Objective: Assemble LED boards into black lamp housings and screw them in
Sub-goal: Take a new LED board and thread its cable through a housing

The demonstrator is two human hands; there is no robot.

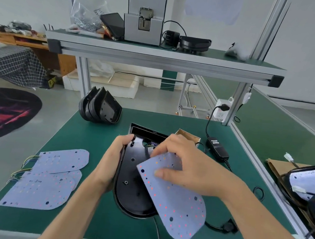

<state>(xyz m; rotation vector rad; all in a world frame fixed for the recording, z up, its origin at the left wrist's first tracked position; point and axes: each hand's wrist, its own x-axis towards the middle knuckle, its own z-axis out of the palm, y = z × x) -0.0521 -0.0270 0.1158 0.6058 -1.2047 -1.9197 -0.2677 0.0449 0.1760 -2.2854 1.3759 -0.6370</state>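
A black lamp housing [132,178] lies open side up in the middle of the green table. My left hand [113,159] grips its left rim. My right hand [182,164] holds a white LED board [175,208], tilted over the housing's right half with its rounded end toward me. The fingers of that hand reach into the housing's far end, where coloured wires [150,145] show. The housing's right side is hidden under the board.
A stack of LED boards [48,179] with wires lies at the left. Empty housings [100,107] stand at the far left. A small cardboard box [188,136] and a power adapter [217,148] sit far right. A finished lamp [308,185] rests on cardboard at the right.
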